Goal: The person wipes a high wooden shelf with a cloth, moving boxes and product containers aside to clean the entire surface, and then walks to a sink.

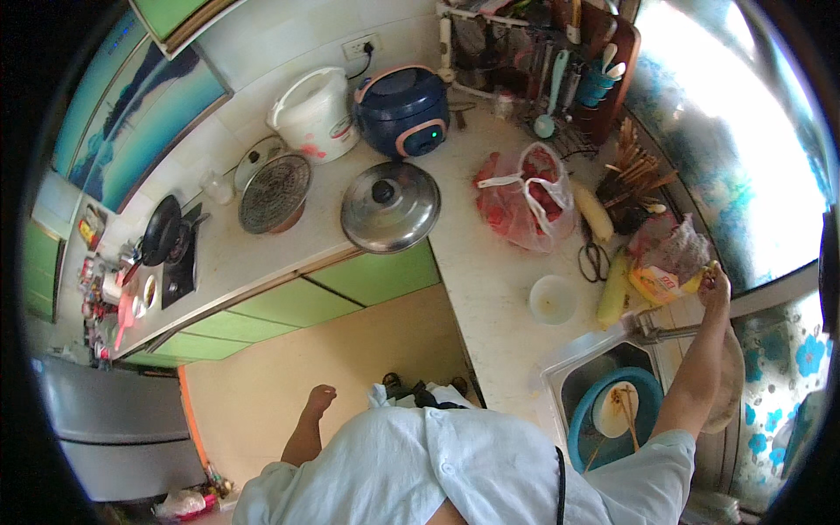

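My right hand (714, 286) reaches to the window-side corner of the counter, at the edge of a yellow printed packet (656, 283). The fingers are bent there; whether they grip the packet cannot be made out. A crumpled greyish cloth (686, 241) lies against the packet. Beside it are a pale green gourd-like vegetable (613, 289) and a pair of scissors (594, 261). Low on the other side, my left hand (321, 399) hangs above the floor with curled fingers and nothing visible in it.
A sink (551, 380) holds a blue basin (577, 420) with a soiled bowl (615, 410) and chopsticks. On the counter stand a white bowl (553, 300), a plastic bag of red items (525, 197), a steel lid (390, 209) and a blue rice cooker (400, 111). A faucet (656, 333) juts beneath my right forearm.
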The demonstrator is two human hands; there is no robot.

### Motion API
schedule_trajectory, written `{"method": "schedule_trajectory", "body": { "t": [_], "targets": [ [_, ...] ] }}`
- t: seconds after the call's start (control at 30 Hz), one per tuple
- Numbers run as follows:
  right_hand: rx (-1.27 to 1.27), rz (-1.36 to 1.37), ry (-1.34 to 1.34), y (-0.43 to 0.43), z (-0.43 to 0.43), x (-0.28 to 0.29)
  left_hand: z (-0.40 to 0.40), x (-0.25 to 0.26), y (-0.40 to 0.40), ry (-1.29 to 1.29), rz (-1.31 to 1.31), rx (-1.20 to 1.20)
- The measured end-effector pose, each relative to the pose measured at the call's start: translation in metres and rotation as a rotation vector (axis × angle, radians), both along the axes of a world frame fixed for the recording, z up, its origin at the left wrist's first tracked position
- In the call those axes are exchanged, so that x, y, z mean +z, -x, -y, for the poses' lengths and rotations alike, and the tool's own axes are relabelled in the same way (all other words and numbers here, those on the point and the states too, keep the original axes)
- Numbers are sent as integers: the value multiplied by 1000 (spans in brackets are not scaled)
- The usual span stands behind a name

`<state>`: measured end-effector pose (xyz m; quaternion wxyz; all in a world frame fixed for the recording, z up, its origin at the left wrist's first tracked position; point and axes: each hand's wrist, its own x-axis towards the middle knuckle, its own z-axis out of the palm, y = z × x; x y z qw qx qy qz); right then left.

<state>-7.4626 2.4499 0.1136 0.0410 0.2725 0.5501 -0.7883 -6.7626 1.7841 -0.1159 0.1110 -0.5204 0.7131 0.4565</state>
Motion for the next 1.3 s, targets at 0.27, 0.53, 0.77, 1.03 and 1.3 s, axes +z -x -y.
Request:
{"method": "schedule_trajectory", "body": {
  "t": [0.27, 0.53, 0.77, 1.03, 1.3],
  "targets": [
    [-5, -124, 142, -8, 25, -6, -14, -17, 11, 33, -31, -53],
    [277, -482, 266, -1, -15, -41, -28, -14, -24, 72, 124, -140],
    [22, -357, -155, -12, 37, -37, -45, -9, -56, 414, 258, -423],
    [93, -381, -237, -30, 157, -23, -65, -45, -80, 339, 214, -359],
    [145, -392, -243, -109, 261, -14, -105, -74, -211, 350, 192, -157]
  ]
}}
